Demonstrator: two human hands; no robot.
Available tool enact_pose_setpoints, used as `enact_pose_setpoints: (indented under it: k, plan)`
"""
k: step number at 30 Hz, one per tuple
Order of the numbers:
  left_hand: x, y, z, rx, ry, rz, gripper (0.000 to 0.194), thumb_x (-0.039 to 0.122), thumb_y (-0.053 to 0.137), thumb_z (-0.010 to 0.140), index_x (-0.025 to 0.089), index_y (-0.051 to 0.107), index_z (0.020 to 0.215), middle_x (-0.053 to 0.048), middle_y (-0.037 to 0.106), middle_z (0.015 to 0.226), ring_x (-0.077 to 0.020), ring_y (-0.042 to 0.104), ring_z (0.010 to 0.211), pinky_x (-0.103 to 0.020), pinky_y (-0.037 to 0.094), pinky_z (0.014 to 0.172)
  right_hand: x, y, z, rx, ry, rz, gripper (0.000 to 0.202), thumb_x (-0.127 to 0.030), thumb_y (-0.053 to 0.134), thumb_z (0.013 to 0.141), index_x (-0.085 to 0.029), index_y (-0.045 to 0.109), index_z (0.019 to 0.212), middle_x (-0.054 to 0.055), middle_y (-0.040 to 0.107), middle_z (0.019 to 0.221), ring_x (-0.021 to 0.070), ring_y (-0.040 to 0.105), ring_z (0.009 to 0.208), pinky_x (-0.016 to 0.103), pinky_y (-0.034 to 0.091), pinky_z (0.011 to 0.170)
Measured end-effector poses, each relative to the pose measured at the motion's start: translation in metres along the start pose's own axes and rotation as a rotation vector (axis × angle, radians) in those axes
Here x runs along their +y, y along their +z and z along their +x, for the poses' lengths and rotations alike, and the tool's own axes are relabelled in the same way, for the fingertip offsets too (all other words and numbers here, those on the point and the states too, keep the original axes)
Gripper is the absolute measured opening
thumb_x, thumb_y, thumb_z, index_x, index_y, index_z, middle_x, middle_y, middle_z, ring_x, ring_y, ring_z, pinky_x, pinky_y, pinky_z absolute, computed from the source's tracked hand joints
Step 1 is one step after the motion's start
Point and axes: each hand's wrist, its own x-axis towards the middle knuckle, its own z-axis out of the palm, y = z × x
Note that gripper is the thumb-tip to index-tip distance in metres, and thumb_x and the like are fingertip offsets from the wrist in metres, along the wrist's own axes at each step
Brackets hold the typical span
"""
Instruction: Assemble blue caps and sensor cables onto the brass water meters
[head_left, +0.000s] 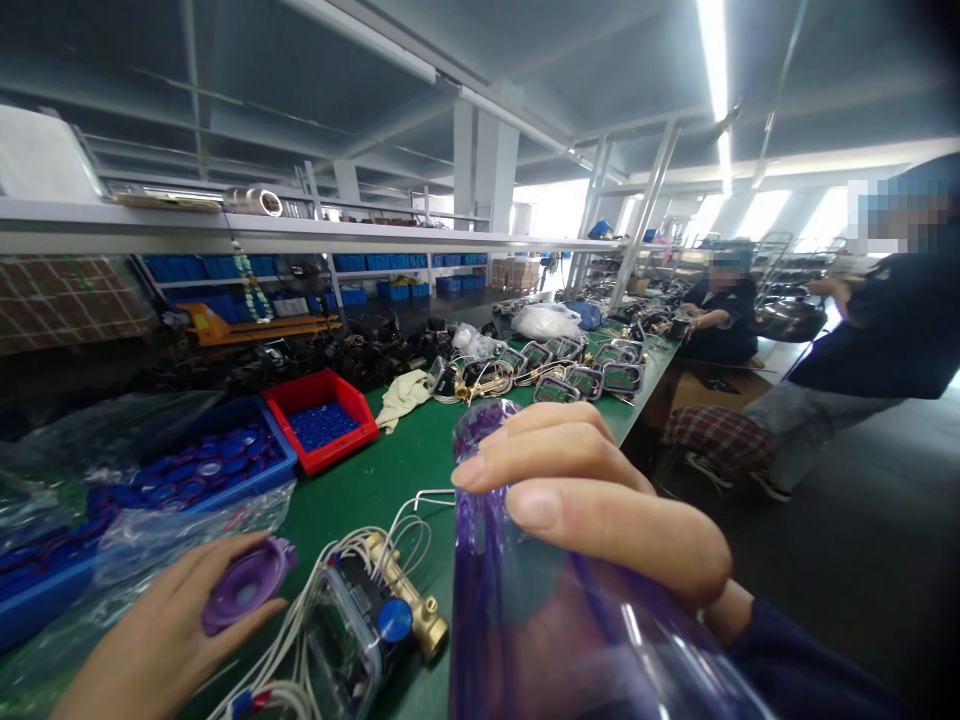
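At near right, right hand (607, 500) grips clear purple plastic bottle (547, 610); at near left, left hand (172, 620) pinches round purple plastic lid (249, 585), beside brass-piped meter (360, 620) on green table (352, 490).

A green bench (360, 490) carries a red bin (306, 462); meters (345, 630); cloth (403, 398).

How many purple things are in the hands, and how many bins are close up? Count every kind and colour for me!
Purple bottle, right hand: 1
Purple lid, left hand: 1
Red bin: 1
Blue bin: 1
Total: 4
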Motion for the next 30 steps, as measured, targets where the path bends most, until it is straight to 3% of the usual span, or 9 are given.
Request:
enact_pose_setpoints:
  k: [6,11,17,21,30]
  plan:
    - [0.0,0.001,0.001,-0.007,0.006,0.002,0.069,0.07,0.066,0.078,0.034,0.048,0.134,-0.008,0.059,0.137,-0.0337,0.058,0.126,-0.049,0.045,0.111,-0.004,-0.008,0.006,-0.044,-0.08,0.004,0.046,-0.022,0.068,0.091,-0.031,0.053,0.133,0.003,0.073,0.119,0.0221,0.071,0.104,0.042,0.062,0.093]
    - [0.001,0.001,0.001,0.002,0.0,0.008,0.069,0.07,0.065,0.077,0.034,0.049,0.134,-0.007,0.06,0.137,-0.0349,0.058,0.126,-0.049,0.046,0.111,-0.002,-0.005,0.006,-0.022,-0.062,0.006,0.041,-0.024,0.071,0.089,-0.036,0.059,0.126,0.001,0.074,0.116,0.024,0.073,0.1,0.044,0.063,0.089]
    - [0.0,0.002,0.003,0.004,0.008,-0.013,0.067,0.067,0.066,0.078,0.037,0.047,0.135,-0.006,0.06,0.136,-0.0344,0.06,0.124,-0.05,0.047,0.109,0.006,0.001,0.005,0.06,-0.114,0.026,0.044,-0.033,0.069,0.091,-0.04,0.053,0.131,0.0,0.075,0.11,0.0238,0.073,0.093,0.044,0.064,0.086]
    - [0.001,0.002,0.003,0.0,0.011,0.004,0.069,0.067,0.067,0.078,0.035,0.047,0.135,-0.005,0.059,0.136,-0.0329,0.059,0.125,-0.048,0.046,0.11,-0.002,-0.004,0.007,0.006,-0.046,0.012,0.038,-0.026,0.069,0.091,-0.038,0.058,0.125,0.0,0.074,0.113,0.0233,0.073,0.099,0.041,0.062,0.089]
    - [-0.019,0.011,0.001,0.016,0.032,0.011,0.073,0.072,0.068,0.073,0.035,0.049,0.133,-0.006,0.061,0.133,-0.0328,0.061,0.121,-0.048,0.047,0.109,-0.004,-0.008,0.008,-0.037,-0.071,-0.019,0.032,-0.028,0.062,0.096,-0.037,0.057,0.125,0.0,0.074,0.116,0.0234,0.071,0.103,0.043,0.061,0.092]
